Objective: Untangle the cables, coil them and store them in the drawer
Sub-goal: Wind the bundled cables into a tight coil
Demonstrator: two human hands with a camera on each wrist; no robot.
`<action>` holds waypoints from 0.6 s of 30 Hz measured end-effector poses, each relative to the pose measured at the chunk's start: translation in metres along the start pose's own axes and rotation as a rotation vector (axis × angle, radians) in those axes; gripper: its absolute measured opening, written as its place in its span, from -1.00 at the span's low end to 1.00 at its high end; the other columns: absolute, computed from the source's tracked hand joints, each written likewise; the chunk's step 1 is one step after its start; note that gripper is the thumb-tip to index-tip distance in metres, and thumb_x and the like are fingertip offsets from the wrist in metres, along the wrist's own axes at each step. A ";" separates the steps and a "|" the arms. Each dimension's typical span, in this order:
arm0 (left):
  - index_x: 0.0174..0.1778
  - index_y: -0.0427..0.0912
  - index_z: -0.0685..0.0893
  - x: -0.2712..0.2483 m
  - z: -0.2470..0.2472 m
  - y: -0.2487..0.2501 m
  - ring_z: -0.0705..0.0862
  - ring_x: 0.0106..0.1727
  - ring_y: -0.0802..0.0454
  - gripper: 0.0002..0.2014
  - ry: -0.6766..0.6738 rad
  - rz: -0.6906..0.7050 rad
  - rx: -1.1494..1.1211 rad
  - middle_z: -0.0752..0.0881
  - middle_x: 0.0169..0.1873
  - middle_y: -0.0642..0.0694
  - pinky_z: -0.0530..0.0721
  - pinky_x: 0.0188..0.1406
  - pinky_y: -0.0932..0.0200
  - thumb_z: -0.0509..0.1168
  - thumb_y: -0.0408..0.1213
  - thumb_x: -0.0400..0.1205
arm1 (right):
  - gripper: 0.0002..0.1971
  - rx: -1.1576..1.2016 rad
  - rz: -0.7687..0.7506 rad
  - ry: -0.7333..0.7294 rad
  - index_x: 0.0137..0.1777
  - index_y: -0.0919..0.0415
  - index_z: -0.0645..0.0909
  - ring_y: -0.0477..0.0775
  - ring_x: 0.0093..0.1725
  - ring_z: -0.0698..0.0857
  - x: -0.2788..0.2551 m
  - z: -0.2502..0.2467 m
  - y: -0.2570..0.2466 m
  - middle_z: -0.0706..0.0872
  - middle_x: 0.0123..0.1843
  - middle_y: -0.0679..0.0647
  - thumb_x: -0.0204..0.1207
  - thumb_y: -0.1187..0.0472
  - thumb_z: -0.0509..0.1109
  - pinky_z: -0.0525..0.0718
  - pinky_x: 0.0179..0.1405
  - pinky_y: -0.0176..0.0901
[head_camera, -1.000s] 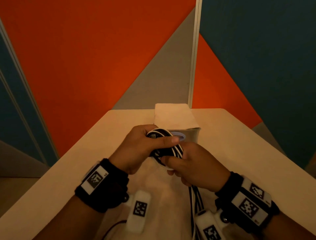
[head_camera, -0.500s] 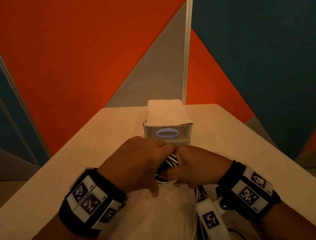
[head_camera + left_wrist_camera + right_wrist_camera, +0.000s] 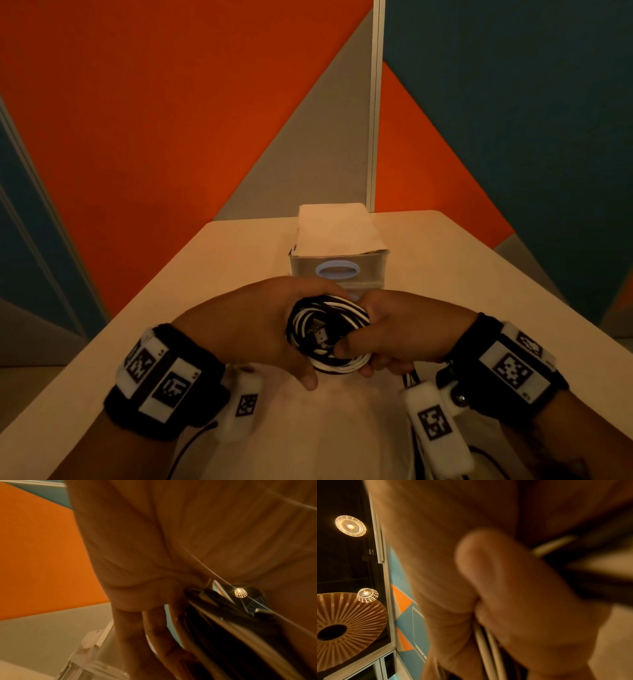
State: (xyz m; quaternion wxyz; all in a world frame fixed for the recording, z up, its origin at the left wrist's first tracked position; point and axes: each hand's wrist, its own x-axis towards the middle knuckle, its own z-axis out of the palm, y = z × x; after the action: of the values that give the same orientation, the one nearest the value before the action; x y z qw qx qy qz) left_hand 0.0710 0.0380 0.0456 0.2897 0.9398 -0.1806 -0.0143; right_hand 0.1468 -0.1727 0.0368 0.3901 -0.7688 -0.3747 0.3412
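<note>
A round coil of black and white cables (image 3: pixel 329 334) sits between my two hands above the table, with a black USB plug (image 3: pixel 318 334) lying across its middle. My left hand (image 3: pixel 270 329) cups the coil's left side, fingers behind it and thumb down in front. My right hand (image 3: pixel 387 337) grips the right side, thumb on top. Loose cable ends (image 3: pixel 411 378) hang down below my right wrist. In the left wrist view the dark cable bundle (image 3: pixel 223 622) runs under my fingers (image 3: pixel 159 635). White strands (image 3: pixel 488 649) pass through my right palm. The small clear drawer unit (image 3: pixel 339 270) stands just behind.
The drawer unit has a pale oval handle (image 3: pixel 337 270) and a white top (image 3: pixel 337 229); its drawer front looks closed. The beige table (image 3: pixel 479 274) narrows toward orange, grey and teal wall panels. A thin black wire (image 3: pixel 191 445) trails near my left wrist.
The coil was squeezed between both hands half a second ago; now it lies flat and face up, its plug showing. Both hands turned outward around it.
</note>
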 end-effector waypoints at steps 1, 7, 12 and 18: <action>0.44 0.29 0.62 0.001 0.000 -0.002 0.68 0.33 0.39 -0.06 0.007 0.002 -0.019 0.74 0.28 0.37 0.64 0.30 0.39 0.84 -0.28 0.17 | -0.84 0.000 0.001 -0.001 0.12 0.20 0.71 -0.05 -0.47 0.59 0.001 0.000 0.001 0.73 -0.31 0.17 0.60 0.17 0.48 0.46 -0.61 -0.31; 0.32 0.23 0.68 -0.001 -0.009 -0.017 0.76 0.25 0.20 -0.17 0.226 -0.023 -0.123 0.75 0.24 0.24 0.86 0.07 0.04 0.86 -0.19 0.14 | -0.92 0.072 -0.020 0.065 -0.08 0.18 0.71 -0.15 -0.57 0.55 0.004 -0.004 0.003 0.71 -0.38 0.12 0.61 0.19 0.46 0.42 -0.63 -0.33; 0.26 0.06 0.77 -0.001 -0.013 -0.021 0.79 0.19 0.16 -0.37 0.383 0.048 -0.112 0.77 0.15 0.20 0.89 -0.08 0.04 0.78 -0.27 0.28 | -0.81 0.190 0.009 0.154 0.05 0.33 0.70 -0.21 -0.59 0.59 0.010 -0.006 0.007 0.69 -0.33 0.22 0.62 0.18 0.46 0.40 -0.65 -0.34; 0.27 0.14 0.76 0.002 -0.015 -0.033 0.72 0.21 0.15 -0.45 0.427 0.148 0.114 0.65 0.20 0.24 0.84 -0.07 0.20 0.71 -0.03 0.35 | -0.85 0.261 0.031 0.212 -0.01 0.28 0.73 -0.10 -0.59 0.45 0.014 -0.007 0.009 0.69 -0.34 0.24 0.62 0.18 0.44 0.37 -0.66 -0.33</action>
State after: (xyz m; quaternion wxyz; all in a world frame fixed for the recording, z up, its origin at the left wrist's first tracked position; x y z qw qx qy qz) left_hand 0.0855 0.0709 0.0398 0.2682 0.9205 -0.1842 0.2163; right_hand 0.1619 -0.1663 0.0292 0.5188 -0.7489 -0.2720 0.3099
